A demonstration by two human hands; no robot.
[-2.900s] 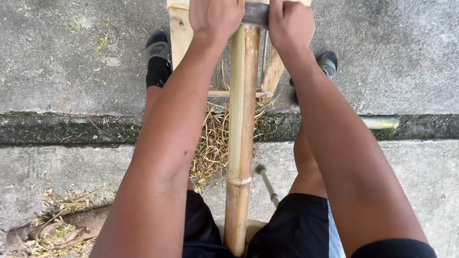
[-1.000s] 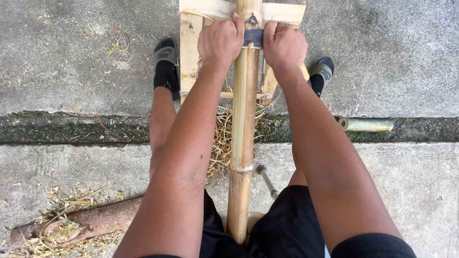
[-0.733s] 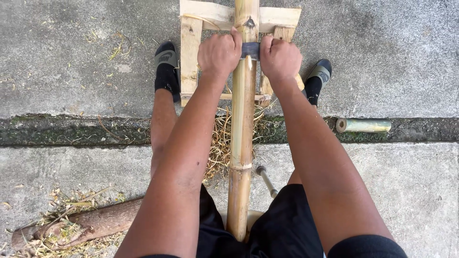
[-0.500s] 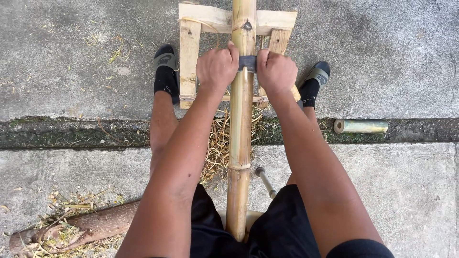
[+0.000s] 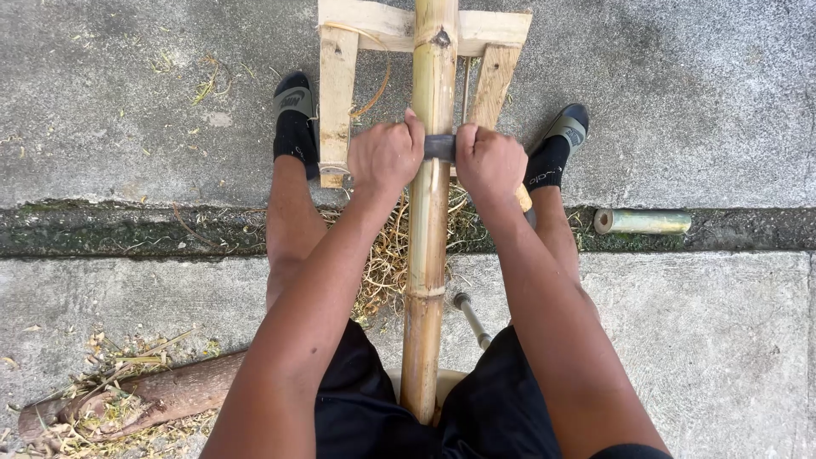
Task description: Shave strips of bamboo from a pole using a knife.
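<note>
A long yellow bamboo pole [image 5: 428, 255] runs from between my thighs up over a wooden frame [image 5: 338, 85]. A grey blade [image 5: 440, 147] lies crosswise on the pole. My left hand [image 5: 385, 155] grips the blade's left end and my right hand [image 5: 490, 164] grips its right end, where a pale handle tip shows below the fist. Both fists press against the sides of the pole, about level with the frame's lower rail.
My feet in black socks and sandals [image 5: 294, 110] [image 5: 563, 136] flank the frame. Dry bamboo shavings [image 5: 387, 255] lie under the pole. A short green bamboo piece [image 5: 642, 222] rests in the mossy gutter. A brown log [image 5: 144, 399] lies lower left, a metal rod [image 5: 472, 319] beside my right thigh.
Both hands have drawn the blade along the pole toward my body, from near the frame's top crosspiece down to its lower rail.
</note>
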